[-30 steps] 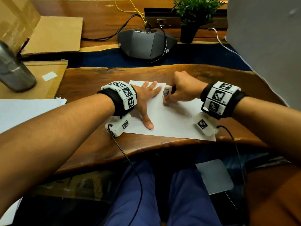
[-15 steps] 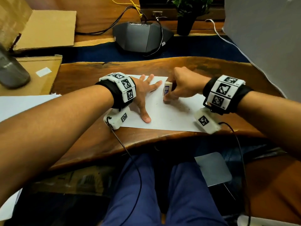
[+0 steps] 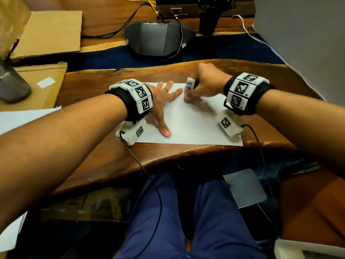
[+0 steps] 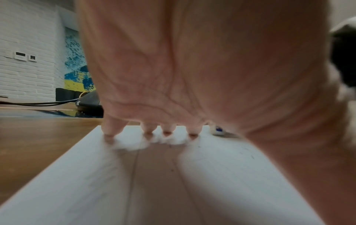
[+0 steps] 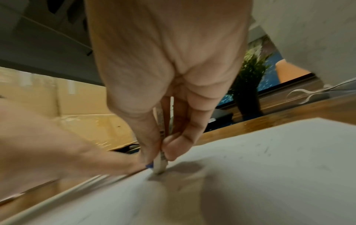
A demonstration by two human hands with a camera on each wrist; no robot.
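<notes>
A white sheet of paper (image 3: pixel 192 126) lies on the wooden desk (image 3: pixel 104 152). My left hand (image 3: pixel 164 101) lies flat on the sheet's left part with fingers spread; in the left wrist view its fingertips (image 4: pixel 167 132) press the paper (image 4: pixel 96 182). My right hand (image 3: pixel 203 85) pinches a small white eraser (image 3: pixel 189 87) with a blue printed sleeve, standing on end on the sheet near its far edge. In the right wrist view the eraser (image 5: pixel 161 159) sits between thumb and fingers, its lower end on the paper (image 5: pixel 260 175). Small dark crumbs dot the sheet.
A dark conference speaker (image 3: pixel 158 40) with cables sits beyond the desk, a potted plant (image 3: pixel 209 17) to its right. Cardboard pieces (image 3: pixel 48 34) and a grey metal cylinder (image 3: pixel 11 85) lie at the left. More white paper (image 3: pixel 16 116) lies under my left forearm.
My right hand and the eraser have shifted slightly across the far part of the sheet. The left hand has stayed flat on the paper.
</notes>
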